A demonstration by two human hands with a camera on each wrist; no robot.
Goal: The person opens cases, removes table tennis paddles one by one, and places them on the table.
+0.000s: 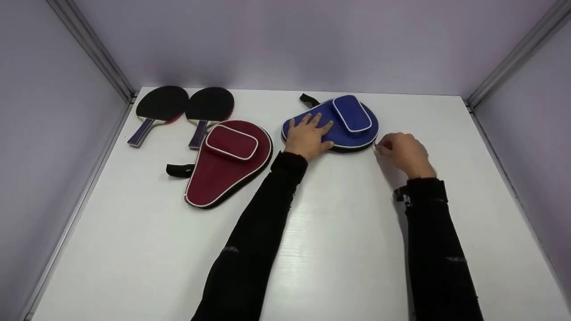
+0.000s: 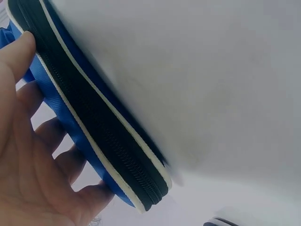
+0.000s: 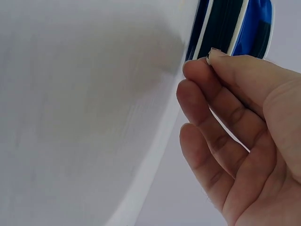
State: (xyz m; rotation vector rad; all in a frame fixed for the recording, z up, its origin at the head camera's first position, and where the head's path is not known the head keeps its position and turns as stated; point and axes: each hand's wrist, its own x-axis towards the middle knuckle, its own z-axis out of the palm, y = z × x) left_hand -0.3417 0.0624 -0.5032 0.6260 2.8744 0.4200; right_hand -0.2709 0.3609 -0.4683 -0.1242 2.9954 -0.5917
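A blue table tennis paddle case (image 1: 312, 119) with white piping and a small raised pocket lies flat near the back of the table. My left hand (image 1: 307, 138) rests on its narrower part, fingers spread; the left wrist view shows the black zipper side (image 2: 94, 108) below the thumb. At the case's rounded right end, my right hand (image 1: 403, 151) pinches a small zipper pull (image 3: 208, 59) between thumb and index finger. Its other fingers are loosely bent. Most of the pull is hidden by the fingertips.
A red paddle case (image 1: 223, 174) with a black strap (image 1: 179, 170) lies left of my left forearm. Behind it are two black-faced paddles, one at far left (image 1: 163, 103) and one beside it (image 1: 209, 103). Pale walls (image 1: 285, 44) enclose the white table (image 1: 339, 249).
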